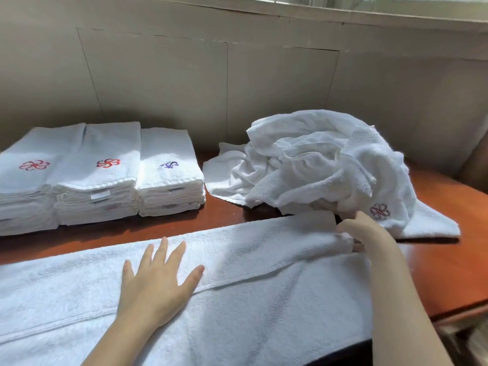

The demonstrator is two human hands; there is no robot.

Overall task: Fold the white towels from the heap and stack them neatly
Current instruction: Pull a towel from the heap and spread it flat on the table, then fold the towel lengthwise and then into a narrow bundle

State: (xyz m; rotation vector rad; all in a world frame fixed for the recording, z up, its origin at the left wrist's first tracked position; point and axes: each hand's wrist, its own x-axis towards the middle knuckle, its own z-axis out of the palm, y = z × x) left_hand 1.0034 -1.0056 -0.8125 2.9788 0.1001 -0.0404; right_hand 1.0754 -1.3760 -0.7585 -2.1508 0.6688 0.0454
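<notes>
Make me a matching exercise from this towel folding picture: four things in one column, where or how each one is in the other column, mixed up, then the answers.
Column one:
1. left hand
2. right hand
3. heap of towels
4. folded stacks

Column two:
A. in a row at the far left of the table
B. lying flat, fingers spread, on the spread towel
C. gripping the bunched right end of the spread towel
D. crumpled and unfolded at the far right

Pairs: 1-B, 2-C, 3-D, 4-A
</notes>
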